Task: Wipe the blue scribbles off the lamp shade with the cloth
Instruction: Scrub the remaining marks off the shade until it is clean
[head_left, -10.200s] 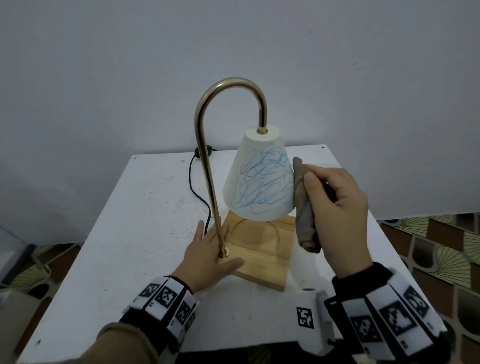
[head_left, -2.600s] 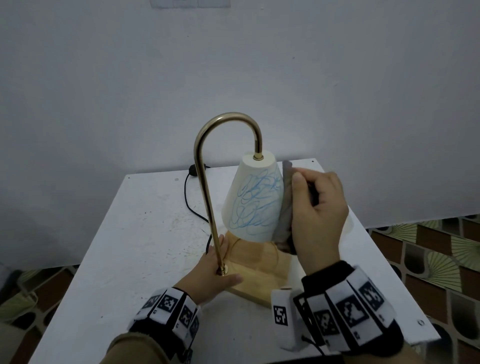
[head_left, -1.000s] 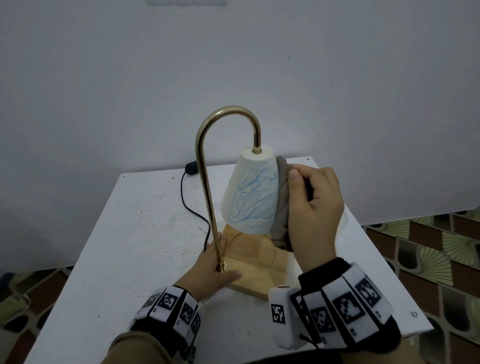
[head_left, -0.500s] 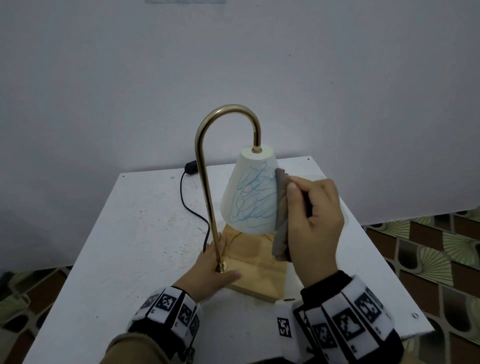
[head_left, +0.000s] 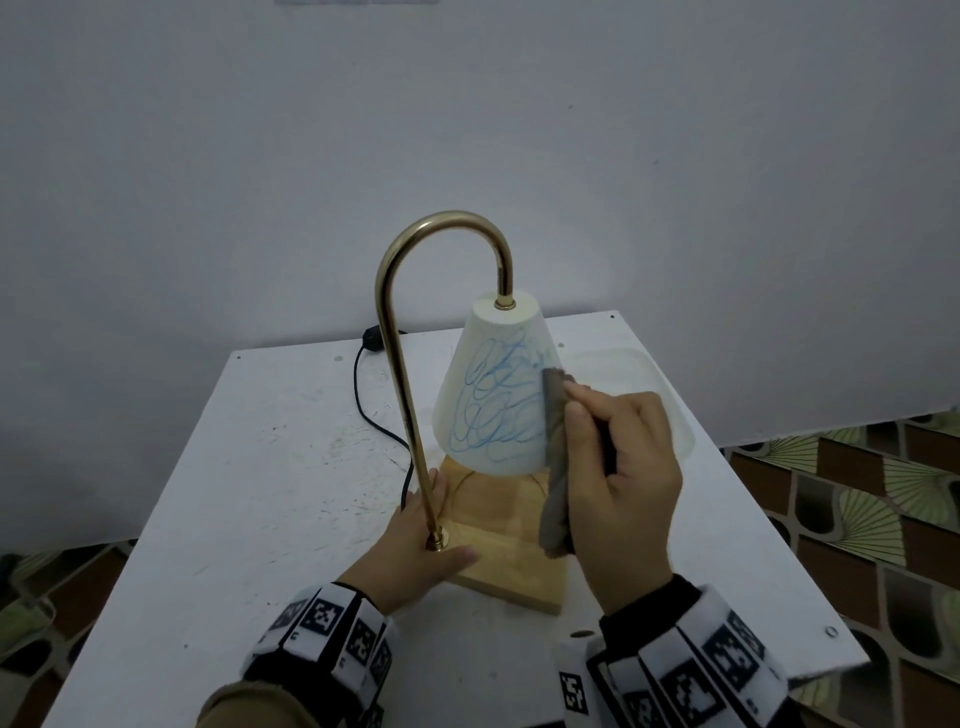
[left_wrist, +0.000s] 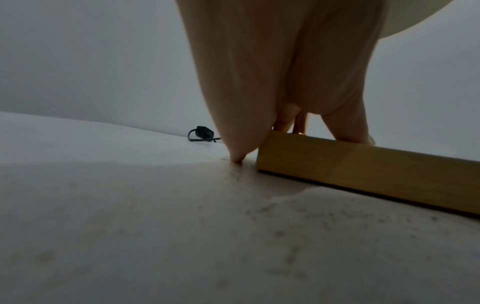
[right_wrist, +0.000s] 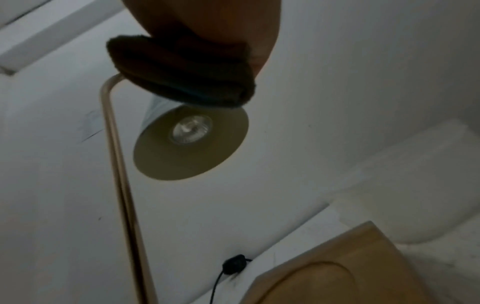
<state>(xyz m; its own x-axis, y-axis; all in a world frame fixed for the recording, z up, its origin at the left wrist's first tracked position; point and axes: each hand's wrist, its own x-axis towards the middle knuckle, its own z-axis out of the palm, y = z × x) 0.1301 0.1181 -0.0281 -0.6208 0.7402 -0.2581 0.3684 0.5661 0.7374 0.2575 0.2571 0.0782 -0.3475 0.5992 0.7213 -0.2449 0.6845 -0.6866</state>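
Now the cloth (head_left: 555, 457), pinched in the right hand (head_left: 621, 493), has slid onto the shade's (head_left: 470, 415) right edge; scribbles (head_left: 498, 405) remain. Left hand (head_left: 410, 551) flat, bracing the base (head_left: 511, 561).

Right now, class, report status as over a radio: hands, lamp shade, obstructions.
Right hand grips cloth against lamp shade. Left hand rests on wooden base. Blue scribbles mostly remain. Nothing in the way.

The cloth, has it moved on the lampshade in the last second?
Yes. The cloth in the right hand has slid down the lamp shade, from near its top towards its lower rim.
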